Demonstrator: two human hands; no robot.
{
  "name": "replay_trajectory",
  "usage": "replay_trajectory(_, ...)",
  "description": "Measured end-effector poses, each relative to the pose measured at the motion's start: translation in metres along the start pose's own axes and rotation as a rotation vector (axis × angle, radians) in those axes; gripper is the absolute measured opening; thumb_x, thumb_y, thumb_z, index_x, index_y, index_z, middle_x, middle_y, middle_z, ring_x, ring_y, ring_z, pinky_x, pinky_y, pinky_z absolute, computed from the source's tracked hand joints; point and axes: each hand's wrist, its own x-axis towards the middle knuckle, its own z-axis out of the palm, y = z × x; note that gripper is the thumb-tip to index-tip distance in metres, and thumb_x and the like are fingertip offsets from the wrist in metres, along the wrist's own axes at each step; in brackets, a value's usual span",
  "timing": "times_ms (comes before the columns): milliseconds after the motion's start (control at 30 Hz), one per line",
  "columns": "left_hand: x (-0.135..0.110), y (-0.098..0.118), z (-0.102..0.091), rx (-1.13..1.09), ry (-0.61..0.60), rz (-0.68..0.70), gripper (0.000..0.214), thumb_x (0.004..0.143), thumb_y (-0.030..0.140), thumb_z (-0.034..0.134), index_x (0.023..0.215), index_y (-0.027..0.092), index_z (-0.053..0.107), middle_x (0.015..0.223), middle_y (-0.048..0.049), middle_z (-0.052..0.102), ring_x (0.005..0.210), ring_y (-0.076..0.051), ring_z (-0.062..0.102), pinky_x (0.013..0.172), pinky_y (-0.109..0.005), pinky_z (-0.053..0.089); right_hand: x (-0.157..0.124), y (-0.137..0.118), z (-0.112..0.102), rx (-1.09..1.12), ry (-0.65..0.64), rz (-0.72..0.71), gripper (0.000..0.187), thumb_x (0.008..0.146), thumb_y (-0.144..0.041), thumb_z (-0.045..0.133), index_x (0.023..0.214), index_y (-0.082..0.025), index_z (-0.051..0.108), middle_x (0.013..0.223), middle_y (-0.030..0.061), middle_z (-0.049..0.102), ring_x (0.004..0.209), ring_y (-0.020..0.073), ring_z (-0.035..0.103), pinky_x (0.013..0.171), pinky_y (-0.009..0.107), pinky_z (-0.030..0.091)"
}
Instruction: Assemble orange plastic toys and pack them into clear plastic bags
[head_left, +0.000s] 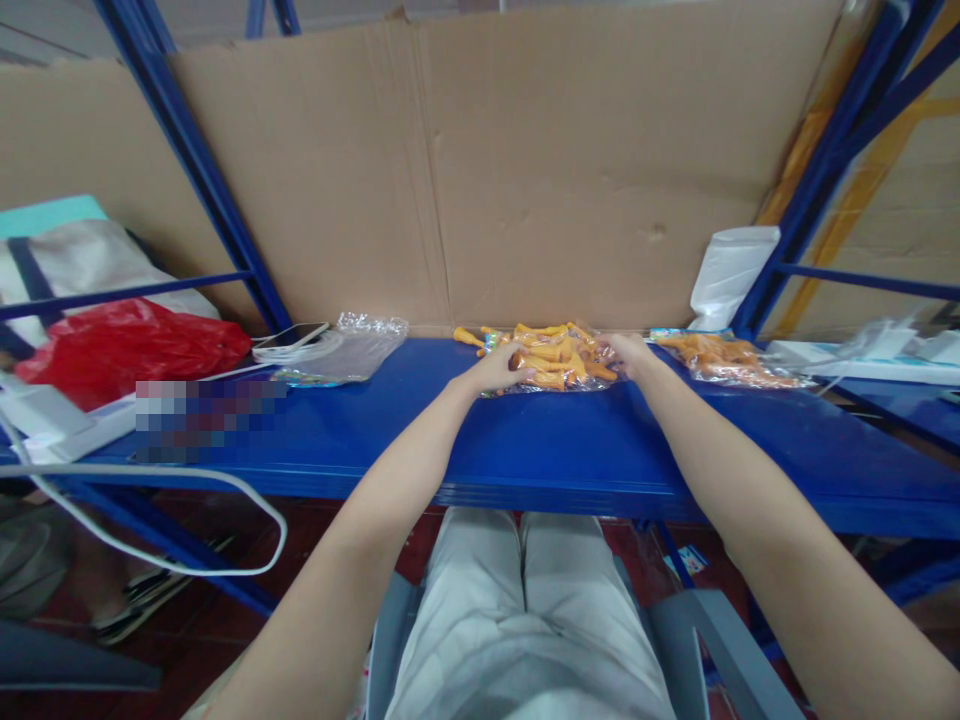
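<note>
In the head view, a clear plastic bag with several slim orange plastic pieces [559,360] lies on the blue shelf top, near the cardboard at the back. The exact kind of these pieces is too small to tell. From the left, my left hand [496,371] grips the bag, thumb and fingers curled around its side. My right hand [628,354] holds the opposite end, its fingertips partly hidden by the bag. One orange piece [469,337] sticks out at the back left. Farther right lies a second clear bag of orange pieces [720,355], apart from my right hand.
Left of my hands are flat clear bags [364,350], a phone [292,338] with a white cable, and a red plastic bag [135,345]. A white packet [735,270] leans by the right blue post [817,150]. Cardboard [525,170] walls off the back.
</note>
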Motion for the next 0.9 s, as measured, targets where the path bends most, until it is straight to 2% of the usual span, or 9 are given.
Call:
replay_trajectory(67,0.002,-0.001,0.001,-0.02,0.104,-0.069,0.038,0.074,0.033,0.067,0.105,0.015,0.058,0.116,-0.0137,0.063,0.113,-0.027,0.057,0.1,-0.039,0.04,0.005,0.003,-0.001,-0.127,0.016,-0.091,0.012,0.076,-0.025,0.064,0.08,-0.014,0.06,0.066,0.0023,0.059,0.057,0.0124,0.054,0.049,0.023,0.039)
replay_trajectory(133,0.004,-0.001,0.002,-0.052,0.214,-0.203,0.036,0.077,0.031,0.065,0.107,0.015,0.056,0.119,-0.0149,0.062,0.117,-0.028,0.055,0.102,-0.041,0.038,0.009,0.005,-0.001,-0.317,0.098,-0.262,0.028,0.073,-0.03,0.067,0.094,-0.014,0.061,0.086,0.0085,0.065,0.078,0.0201,0.061,0.064,0.03,0.047)
replay_trajectory(200,0.004,0.0,0.001,-0.122,0.301,-0.375,0.036,0.078,0.028,0.065,0.11,0.015,0.054,0.12,-0.0159,0.063,0.118,-0.028,0.055,0.102,-0.041,0.039,0.009,0.006,0.002,-0.506,0.181,-0.469,0.043,0.072,-0.034,0.068,0.109,-0.015,0.058,0.109,0.0146,0.064,0.101,0.0282,0.058,0.082,0.04,0.047)
replay_trajectory(267,0.002,0.002,-0.002,-0.235,0.354,-0.526,0.04,0.077,0.023,0.066,0.113,0.014,0.051,0.118,-0.0168,0.063,0.113,-0.026,0.059,0.097,-0.039,0.044,0.003,0.004,0.008,-0.634,0.184,-0.641,0.049,0.076,-0.038,0.062,0.119,-0.016,0.054,0.123,0.0182,0.058,0.115,0.0335,0.052,0.091,0.05,0.042)
replay_trajectory(367,-0.002,0.006,-0.007,-0.441,0.361,-0.65,0.038,0.075,0.018,0.068,0.109,0.013,0.053,0.106,-0.0153,0.068,0.098,-0.025,0.066,0.085,-0.035,0.051,-0.017,-0.002,0.021,-0.735,0.076,-0.848,0.052,0.085,-0.044,0.052,0.128,-0.016,0.05,0.13,0.0197,0.055,0.12,0.0364,0.048,0.094,0.057,0.038)
replay_trajectory(533,-0.004,0.006,-0.011,-0.761,0.318,-0.635,0.014,0.07,0.005,0.066,0.08,0.014,0.061,0.073,-0.0066,0.069,0.076,-0.02,0.068,0.076,-0.031,0.054,-0.05,-0.005,0.045,-0.808,-0.229,-1.237,0.061,0.084,-0.054,0.054,0.133,-0.019,0.051,0.141,0.0166,0.049,0.129,0.0343,0.042,0.103,0.056,0.031)
replay_trajectory(667,0.0,0.001,-0.012,-0.859,0.353,-0.74,0.018,0.067,-0.001,0.066,0.074,0.015,0.06,0.057,-0.002,0.062,0.06,-0.018,0.065,0.068,-0.031,0.054,-0.061,0.002,0.059,-0.878,-0.406,-1.351,0.063,0.082,-0.047,0.061,0.137,-0.02,0.049,0.144,0.0151,0.047,0.133,0.0333,0.04,0.108,0.056,0.026)
replay_trajectory(767,0.003,-0.001,-0.013,-0.89,0.319,-0.761,0.023,0.067,-0.005,0.062,0.078,0.015,0.062,0.054,-0.0003,0.061,0.054,-0.016,0.064,0.066,-0.031,0.055,-0.063,0.005,0.063,-0.914,-0.421,-1.371,0.055,0.084,-0.034,0.059,0.137,-0.02,0.05,0.143,0.0151,0.048,0.132,0.0319,0.041,0.109,0.057,0.025)
replay_trajectory(900,0.004,0.001,-0.012,-0.876,0.319,-0.781,0.032,0.067,-0.004,0.058,0.089,0.019,0.063,0.056,0.0006,0.063,0.057,-0.017,0.066,0.072,-0.034,0.056,-0.062,0.003,0.062,-0.978,-0.39,-1.405,0.054,0.082,-0.017,0.054,0.136,-0.022,0.052,0.142,0.0128,0.05,0.131,0.0306,0.042,0.108,0.058,0.024)
